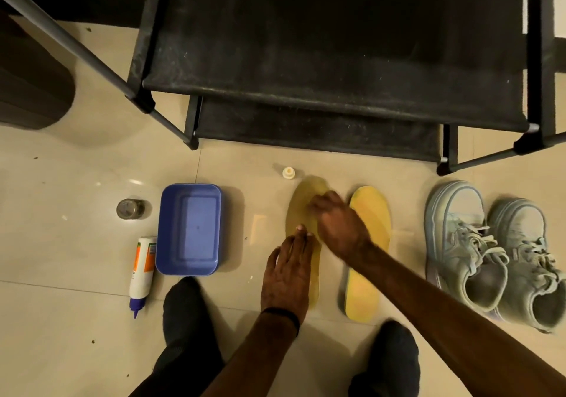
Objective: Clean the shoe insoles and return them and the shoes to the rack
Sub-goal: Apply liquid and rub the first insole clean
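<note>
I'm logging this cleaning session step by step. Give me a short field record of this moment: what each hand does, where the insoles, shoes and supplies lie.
left hand: left hand lies flat on the darker yellow foam insole
right hand: right hand curled, rubbing that insole; what it holds is hidden
other insole: brighter yellow foam insole on the floor, untouched
shoes: pale grey lace-up sneakers side by side, right of the insoles
supplies: blue plastic tub, white squeeze bottle lying down
rack: black fabric shoe rack, visible shelves bare

Dim, warm light; edges seemingly warped.
</note>
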